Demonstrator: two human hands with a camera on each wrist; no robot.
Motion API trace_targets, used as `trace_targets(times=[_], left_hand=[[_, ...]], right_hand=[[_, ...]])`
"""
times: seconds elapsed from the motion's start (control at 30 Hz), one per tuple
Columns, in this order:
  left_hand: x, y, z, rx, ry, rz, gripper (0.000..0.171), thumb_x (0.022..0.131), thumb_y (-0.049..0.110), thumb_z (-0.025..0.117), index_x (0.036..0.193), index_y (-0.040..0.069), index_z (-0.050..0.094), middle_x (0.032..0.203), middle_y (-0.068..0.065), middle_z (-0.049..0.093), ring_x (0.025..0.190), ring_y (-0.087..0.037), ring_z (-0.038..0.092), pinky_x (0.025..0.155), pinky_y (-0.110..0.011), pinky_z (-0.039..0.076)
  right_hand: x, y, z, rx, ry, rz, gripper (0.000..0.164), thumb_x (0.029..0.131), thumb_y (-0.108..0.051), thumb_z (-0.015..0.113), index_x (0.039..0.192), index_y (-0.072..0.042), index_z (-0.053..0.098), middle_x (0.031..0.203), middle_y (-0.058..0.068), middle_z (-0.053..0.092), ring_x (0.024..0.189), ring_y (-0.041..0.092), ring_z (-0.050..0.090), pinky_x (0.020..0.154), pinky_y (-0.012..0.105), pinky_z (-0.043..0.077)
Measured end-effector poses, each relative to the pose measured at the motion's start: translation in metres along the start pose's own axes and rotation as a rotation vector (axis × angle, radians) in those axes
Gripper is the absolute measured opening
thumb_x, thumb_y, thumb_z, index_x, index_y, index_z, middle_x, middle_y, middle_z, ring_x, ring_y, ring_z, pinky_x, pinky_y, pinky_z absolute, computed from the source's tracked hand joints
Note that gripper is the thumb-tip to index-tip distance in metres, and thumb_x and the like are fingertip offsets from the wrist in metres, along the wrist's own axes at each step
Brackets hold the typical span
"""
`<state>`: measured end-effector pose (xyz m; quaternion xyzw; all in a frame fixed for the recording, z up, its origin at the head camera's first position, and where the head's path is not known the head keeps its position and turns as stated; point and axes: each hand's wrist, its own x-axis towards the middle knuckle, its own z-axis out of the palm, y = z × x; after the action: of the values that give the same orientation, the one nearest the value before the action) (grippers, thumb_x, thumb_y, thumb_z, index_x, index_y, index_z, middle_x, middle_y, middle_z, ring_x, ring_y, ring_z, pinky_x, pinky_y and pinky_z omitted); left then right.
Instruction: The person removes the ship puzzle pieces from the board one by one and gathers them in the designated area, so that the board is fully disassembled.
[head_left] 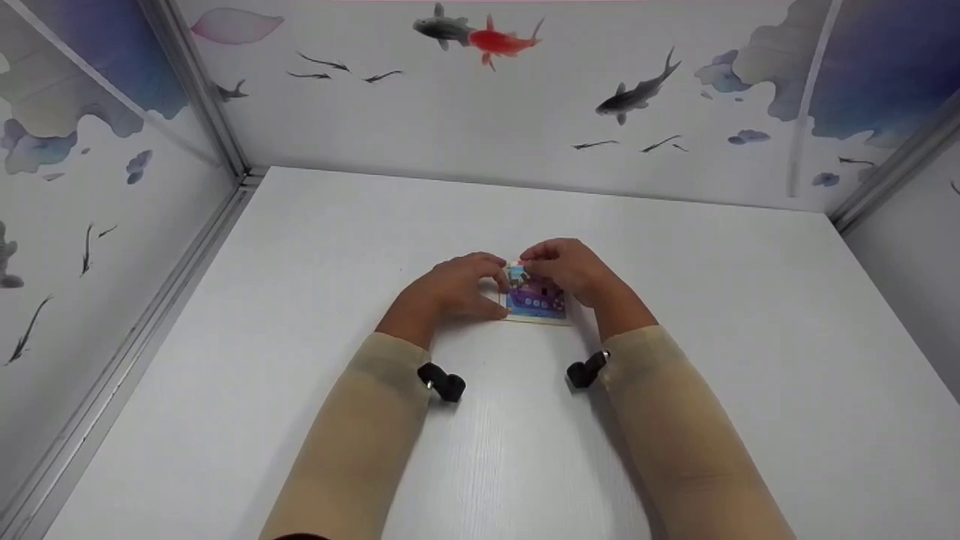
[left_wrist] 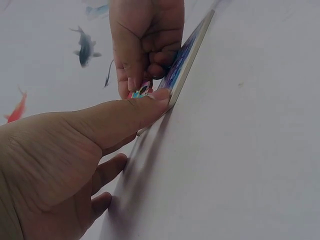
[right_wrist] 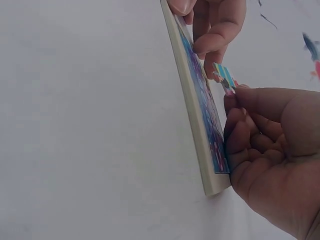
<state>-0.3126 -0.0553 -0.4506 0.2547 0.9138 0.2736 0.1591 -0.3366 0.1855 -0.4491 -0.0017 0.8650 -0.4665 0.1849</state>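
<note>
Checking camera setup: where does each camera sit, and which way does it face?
Head: on the head, facing forward and down at the board; sleeves, left hand, right hand show.
Left wrist: on that wrist, facing the board; left hand near, right hand beyond.
Right wrist: on that wrist, facing the board; right hand near, left hand beyond.
Shared: both wrist views show the pinched piece.
</note>
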Motion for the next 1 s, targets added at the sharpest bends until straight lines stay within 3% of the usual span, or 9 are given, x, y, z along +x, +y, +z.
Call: trace_targets(times=[0.27, 0.5, 0.77, 1.0], left_hand=[[0.002, 0.001, 0.002, -0.005, -0.012, -0.005, 0.031, 0.091, 0.038, 0.084, 0.118, 0.027, 0.073, 0.168, 0.005, 0.045, 0.160, -0.025, 0.038, 0.133, -0.048, 0.032], [0.002, 0.001, 0.002, -0.002, -0.007, -0.033, 0.028, 0.092, 0.038, 0.083, 0.116, 0.030, 0.073, 0.169, 0.007, 0.044, 0.162, -0.025, 0.035, 0.134, -0.050, 0.029], [0.001, 0.002, 0.002, 0.008, -0.011, -0.038, 0.028, 0.092, 0.038, 0.083, 0.115, 0.029, 0.072, 0.170, 0.007, 0.043, 0.164, -0.026, 0.032, 0.135, -0.051, 0.027], [0.001, 0.001, 0.003, 0.019, -0.014, -0.045, 0.029, 0.092, 0.040, 0.083, 0.117, 0.030, 0.072, 0.171, 0.007, 0.042, 0.164, -0.026, 0.031, 0.135, -0.052, 0.025]], right_hand=[[-0.005, 0.013, -0.009, 0.208, 0.063, -0.048, 0.025, 0.107, -0.028, 0.068, 0.128, -0.017, 0.073, 0.132, 0.005, 0.073, 0.114, 0.020, 0.070, 0.102, 0.029, 0.059], [-0.013, 0.023, -0.038, 0.308, 0.138, -0.030, 0.030, 0.107, -0.028, 0.067, 0.135, -0.017, 0.070, 0.134, 0.007, 0.070, 0.115, 0.022, 0.070, 0.097, 0.024, 0.061], [-0.020, 0.049, -0.069, 0.297, 0.187, 0.052, 0.035, 0.106, -0.032, 0.068, 0.138, -0.016, 0.067, 0.132, 0.005, 0.069, 0.112, 0.019, 0.070, 0.094, 0.022, 0.060], [-0.021, 0.065, -0.085, 0.261, 0.224, 0.063, 0.039, 0.104, -0.035, 0.071, 0.138, -0.016, 0.070, 0.121, -0.001, 0.072, 0.103, 0.015, 0.070, 0.087, 0.022, 0.059]])
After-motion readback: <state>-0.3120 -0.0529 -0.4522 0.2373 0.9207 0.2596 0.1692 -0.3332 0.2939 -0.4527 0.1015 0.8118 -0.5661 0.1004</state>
